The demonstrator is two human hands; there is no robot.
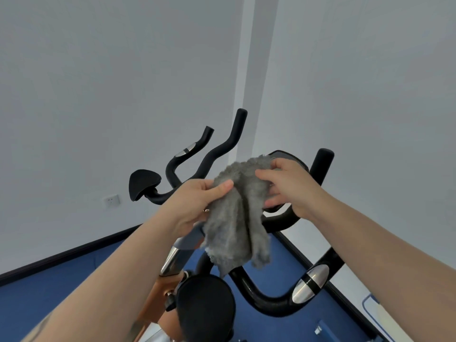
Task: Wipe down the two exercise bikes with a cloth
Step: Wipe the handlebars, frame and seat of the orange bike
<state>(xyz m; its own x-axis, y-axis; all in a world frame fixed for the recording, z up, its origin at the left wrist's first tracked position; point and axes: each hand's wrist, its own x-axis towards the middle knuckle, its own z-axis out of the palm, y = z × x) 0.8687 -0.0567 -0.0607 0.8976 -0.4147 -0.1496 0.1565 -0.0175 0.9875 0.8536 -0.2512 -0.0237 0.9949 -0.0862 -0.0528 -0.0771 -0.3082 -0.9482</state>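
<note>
A grey fleecy cloth [237,213] is held up in front of the near exercise bike [276,296], over the middle of its black handlebar, with the lower half of the cloth hanging loose toward the padded rest [206,307] below. The left hand [195,206] grips the cloth's left side, the thumb laid across the front and the fingers curled behind it; the right hand [288,186] pinches the upper right part, its fingers bent round the fabric just in front of the console [294,160]. The cloth appears to be being gathered or refolded before the wipe is made, and this is judged the step in hand. It is best done by folding the loose lower flap in, so that a thick, flat pad is presented and no tail is left to drag over the chrome grip plate [311,282] or snag on the bar. One hand is then better freed to steady the bar while the pad is pressed along it. The curved tubes should be wrapped by the cloth and stroked along their length, ends included, and the console wiped lightly. The second bike [219,154], standing just behind and to the left near the wall, is not being touched at this moment, so fresh faces of the cloth should be kept for it.
</note>
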